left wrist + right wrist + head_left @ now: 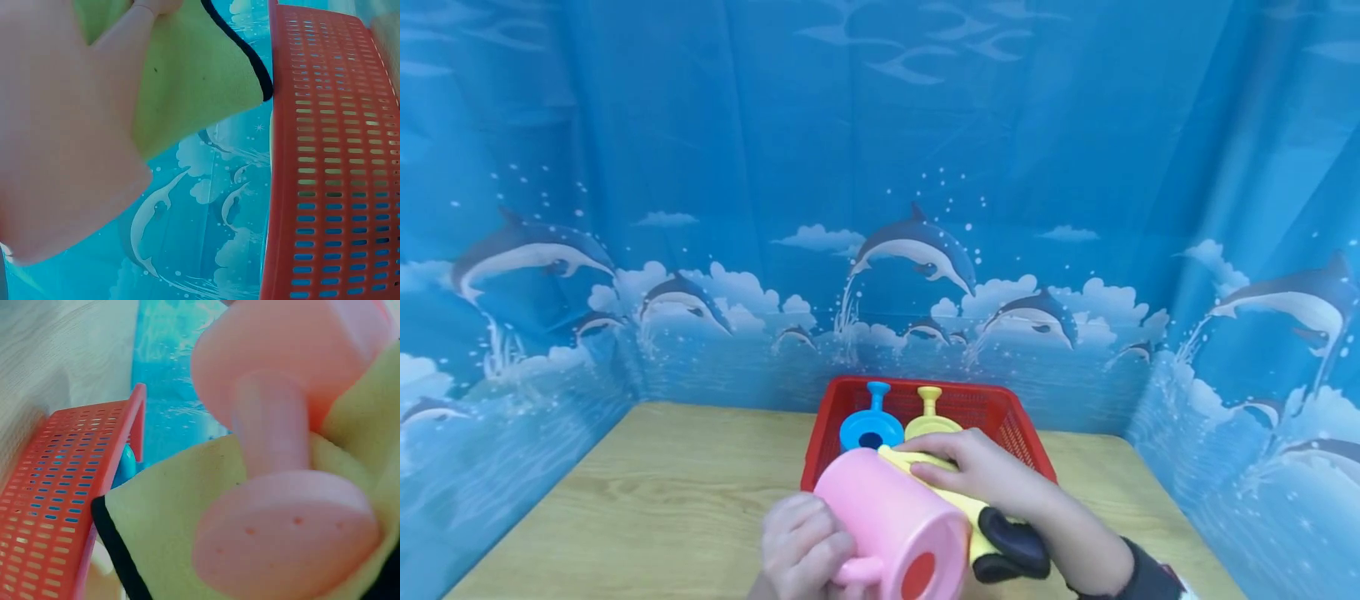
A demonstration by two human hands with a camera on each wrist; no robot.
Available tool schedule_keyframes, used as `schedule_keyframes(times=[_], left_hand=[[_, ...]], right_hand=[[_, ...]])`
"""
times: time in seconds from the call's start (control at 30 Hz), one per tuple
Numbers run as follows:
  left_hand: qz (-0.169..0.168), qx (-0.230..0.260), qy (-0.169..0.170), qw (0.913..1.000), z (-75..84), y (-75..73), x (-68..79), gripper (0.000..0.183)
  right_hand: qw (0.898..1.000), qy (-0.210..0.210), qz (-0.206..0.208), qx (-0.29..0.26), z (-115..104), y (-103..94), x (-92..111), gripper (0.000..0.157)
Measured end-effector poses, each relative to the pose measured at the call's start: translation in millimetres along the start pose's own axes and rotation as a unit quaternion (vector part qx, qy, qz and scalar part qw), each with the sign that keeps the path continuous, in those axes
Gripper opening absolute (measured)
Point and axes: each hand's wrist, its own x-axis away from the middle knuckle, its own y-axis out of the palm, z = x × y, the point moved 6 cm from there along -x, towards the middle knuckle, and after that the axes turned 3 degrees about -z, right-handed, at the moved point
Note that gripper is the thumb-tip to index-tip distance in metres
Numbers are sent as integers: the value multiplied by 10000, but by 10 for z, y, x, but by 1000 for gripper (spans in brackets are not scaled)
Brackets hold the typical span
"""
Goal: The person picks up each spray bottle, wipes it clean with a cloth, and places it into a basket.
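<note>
A pink watering can [887,517] lies tilted in front of the basket, its base with a red-orange round patch turned toward me. My left hand [805,542] grips its handle, fingers curled. My right hand [981,471] holds a yellow cloth [966,508] with black edging against the can's right side. In the right wrist view the can's spout ends in a round rose [287,537] with small holes, and the cloth spreads behind it. The left wrist view shows the cloth [194,75] hanging beside the basket.
Behind the can stands a red slotted plastic basket [1030,433] on a wooden table [700,475]. Inside it are a blue watering can [853,429] and a yellow watering can [932,427]. A blue curtain [737,167] printed with dolphins encloses the table at the back and sides.
</note>
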Motion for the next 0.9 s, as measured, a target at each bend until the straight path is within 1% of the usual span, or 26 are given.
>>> schedule_keyframes(times=[0.1, 0.17, 0.27, 0.33, 0.4, 0.47, 0.5, 0.57, 0.7, 0.9], left_hand=[[-106, -37, -289, 9995, -20, -17, 27, 37], [-35, -86, -276, 9996, -44, -41, 45, 39], [-115, -115, -392, 9991, -87, -83, 27, 43], [84, -202, -225, 9995, -119, -107, 2, 44], [213, -305, -141, 9992, -144, -115, -6, 44], [460, -420, 0, 9981, -161, -113, 7, 44], [643, -489, 131, 9966, -169, -108, 21, 44], [755, -464, 130, 9960, -180, -101, 33, 44], [1062, -314, 210, 9936, -208, -104, 10, 43], [1283, 5, 149, 9916, -238, -131, -18, 44]], right_hand=[[9999, -51, -85, 21, -8, 6, -80, 36], [9999, -6, -125, 99, -7, 20, -85, 37], [9993, 147, -186, 292, 8, 60, -37, 39], [9988, 141, -226, 406, 21, 93, 2, 37], [9983, 29, -256, 518, 34, 123, 35, 34], [9978, -104, -295, 581, 51, 146, 72, 32], [9975, -172, -308, 611, 58, 152, 87, 31], [9967, -256, -339, 695, 69, 159, 122, 31], [9960, -283, -434, 731, 72, 155, 184, 30], [9924, -366, -726, 922, 69, 143, 309, 28]])
